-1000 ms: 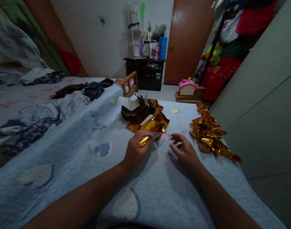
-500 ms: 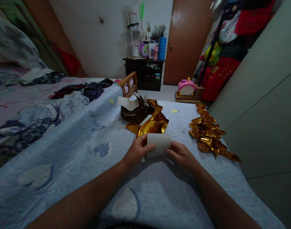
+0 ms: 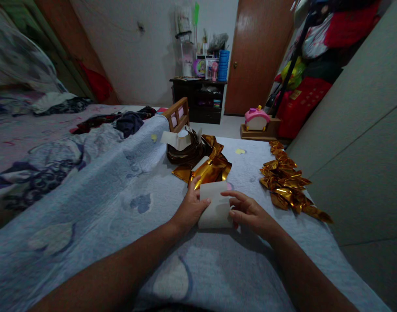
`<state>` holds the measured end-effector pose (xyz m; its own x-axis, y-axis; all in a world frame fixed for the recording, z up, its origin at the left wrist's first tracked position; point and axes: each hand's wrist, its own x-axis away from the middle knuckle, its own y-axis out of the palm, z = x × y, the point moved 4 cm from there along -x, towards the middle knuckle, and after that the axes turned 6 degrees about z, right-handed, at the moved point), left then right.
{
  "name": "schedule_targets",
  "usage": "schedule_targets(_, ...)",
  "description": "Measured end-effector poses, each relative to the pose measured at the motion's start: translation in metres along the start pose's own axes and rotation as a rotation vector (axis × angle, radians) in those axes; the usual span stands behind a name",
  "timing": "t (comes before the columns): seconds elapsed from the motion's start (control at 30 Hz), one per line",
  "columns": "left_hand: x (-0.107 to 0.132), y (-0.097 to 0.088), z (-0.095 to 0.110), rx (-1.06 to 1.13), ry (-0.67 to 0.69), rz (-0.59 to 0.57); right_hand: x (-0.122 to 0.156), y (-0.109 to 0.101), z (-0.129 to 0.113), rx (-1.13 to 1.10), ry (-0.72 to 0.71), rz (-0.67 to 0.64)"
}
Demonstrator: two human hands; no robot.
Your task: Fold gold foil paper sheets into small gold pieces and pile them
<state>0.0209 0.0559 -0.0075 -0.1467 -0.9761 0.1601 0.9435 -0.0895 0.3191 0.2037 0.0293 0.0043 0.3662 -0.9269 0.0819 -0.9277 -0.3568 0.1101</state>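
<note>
Well, I have a pale sheet [image 3: 215,210] in front of me, over the middle of the blue quilt [image 3: 237,273]. Its plain, light side is turned to me. I can't tell if its bottom edge touches the quilt. My left hand [image 3: 191,203] pinches the left edge of the sheet, with the thumb on the front and the other fingers going behind. My right hand [image 3: 250,212] is by the right edge of the sheet, with its fingers bent and a bit apart. The pointing finger reaches over the top right corner, and the thumb is at the side. I can't tell if that hand is pinching the sheet.

Just past the sheet there is some shiny gold paper [image 3: 214,169], all bent and creased. Next to it, closer to the far edge of the quilt, sits a dark brown curved pile [image 3: 183,155] with pale flaps sticking up. Shiny gold folded pieces [image 3: 284,182] lie bunched in a row along the right edge, starting at the far right corner and coming toward me.

Past the far edge I see a little wooden rail [image 3: 184,113], a pink toy [image 3: 257,116] and a dark cabinet [image 3: 198,102] by a brown door [image 3: 248,56]. Dark clothes [image 3: 129,125] lie off to the left, past the quilt's raised side.
</note>
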Motion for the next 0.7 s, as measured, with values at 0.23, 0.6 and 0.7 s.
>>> schedule_targets(0.23, -0.004, -0.003, 0.002, 0.002, -0.039, 0.020, 0.000, 0.005, 0.009, 0.052, 0.004, -0.085)
schedule_targets(0.6, -0.008, -0.009, -0.012, -0.207, -0.050, -0.029, 0.004, -0.004, -0.014, 0.805, -0.449, 0.097)
schedule_targets(0.7, -0.009, -0.010, -0.018, -0.259, -0.034, -0.091, 0.009, 0.001, -0.019, 0.988, -0.563, 0.104)
